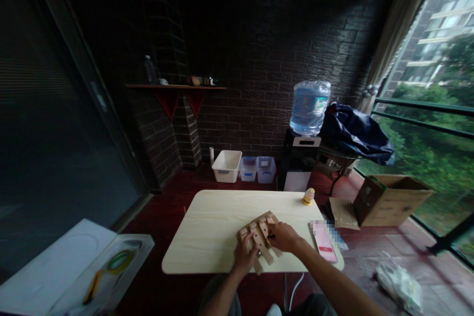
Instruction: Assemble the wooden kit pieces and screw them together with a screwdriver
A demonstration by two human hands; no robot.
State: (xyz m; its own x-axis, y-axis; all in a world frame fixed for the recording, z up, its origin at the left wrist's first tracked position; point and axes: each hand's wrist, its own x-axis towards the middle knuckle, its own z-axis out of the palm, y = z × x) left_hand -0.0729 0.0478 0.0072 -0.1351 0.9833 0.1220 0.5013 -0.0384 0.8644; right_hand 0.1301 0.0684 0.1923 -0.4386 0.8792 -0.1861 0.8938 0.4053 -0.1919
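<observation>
While both hands meet at the slatted wooden frame (263, 227), it lies near the front edge of the pale surface (207, 222), its slats slanting from far left to near right. The left hand (242, 256) is at the frame's near left side, fingers somewhat spread over the slats; whether they grip or merely steady it, I cannot tell. The right hand (284, 237) comes in from the right, fingers drawn together on a small dark object (271, 237) too small to identify, right against the slats, so this hand is the nearer to the frame's right side. The left fingers partly cover the wood. Right of the right forearm lies a smartphone (325, 244); a yellow-capped bottle (308, 196) stands at the far right corner. Neither blocks the hands. Off to the left, apart from the surface, an open white case (62, 252) holds a tape roll (119, 261) and a yellow-handled tool (92, 286).
</observation>
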